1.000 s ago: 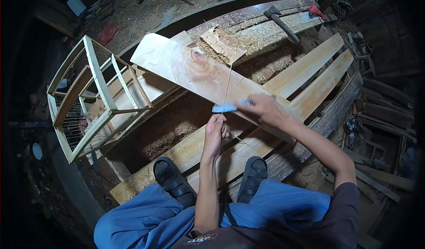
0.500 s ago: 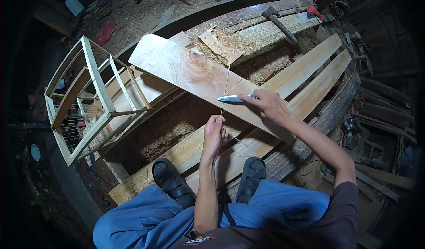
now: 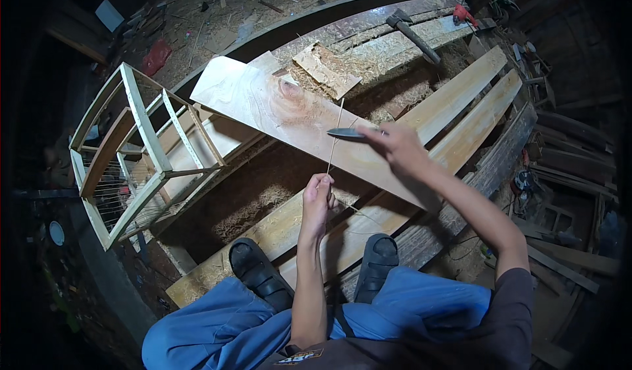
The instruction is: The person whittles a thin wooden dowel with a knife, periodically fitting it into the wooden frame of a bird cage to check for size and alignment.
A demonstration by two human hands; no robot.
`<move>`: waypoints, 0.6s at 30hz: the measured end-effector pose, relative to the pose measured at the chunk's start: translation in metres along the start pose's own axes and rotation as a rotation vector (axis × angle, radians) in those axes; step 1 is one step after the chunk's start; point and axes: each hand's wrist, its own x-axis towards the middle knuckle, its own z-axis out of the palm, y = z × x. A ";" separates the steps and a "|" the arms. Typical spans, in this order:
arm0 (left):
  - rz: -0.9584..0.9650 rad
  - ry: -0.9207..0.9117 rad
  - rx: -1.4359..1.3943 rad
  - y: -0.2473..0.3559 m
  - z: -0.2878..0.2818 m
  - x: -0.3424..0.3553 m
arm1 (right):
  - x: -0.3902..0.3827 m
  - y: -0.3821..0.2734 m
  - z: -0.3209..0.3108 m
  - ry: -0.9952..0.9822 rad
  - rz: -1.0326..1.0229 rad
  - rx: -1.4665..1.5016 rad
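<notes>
1. Landmark: board (image 3: 316, 123), pale plank lying slantwise over the trough of shavings, serving as work rest.
2. Far left of board: frame (image 3: 141, 153), open slatted wooden cage on its side, thin wires along the lower face. Set aside, out of hand reach.
3. Just below board, centre: left hand (image 3: 317, 202), closed in a pinch on the lower end of the stick (image 3: 336, 136). Fist tight, thumb up; grip low, likely to leave the upper length free for the blade.
4. Stick: thin pale sliver, near upright, rising from the left hand across the board's near edge, top end over the board's grain knot. Looks steadied against the board.
5. Over the board's middle: knife (image 3: 345, 133), dark blade lying flat and pointing left, its tip meeting the stick crosswise, seemingly to pare it.
6. Right of knife: right hand (image 3: 395, 147), fingers wrapped shut round the knife handle, wrist angled over the board.
7. Above board, right: hammer (image 3: 411, 33) on the rough planks, parked beyond reach.
8. Below board: two dark sandals (image 3: 260, 271) braced on a lower plank, blue trousers beneath. Person apparently seated.
</notes>
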 end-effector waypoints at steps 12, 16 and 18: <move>-0.024 0.006 0.087 0.000 0.000 -0.003 | -0.011 -0.008 0.011 0.032 -0.054 0.015; -0.026 0.021 0.091 0.003 -0.002 -0.004 | -0.009 -0.024 0.010 -0.039 0.089 -0.084; -0.017 0.007 0.092 0.004 0.005 -0.004 | -0.007 0.007 0.006 0.167 0.026 -0.182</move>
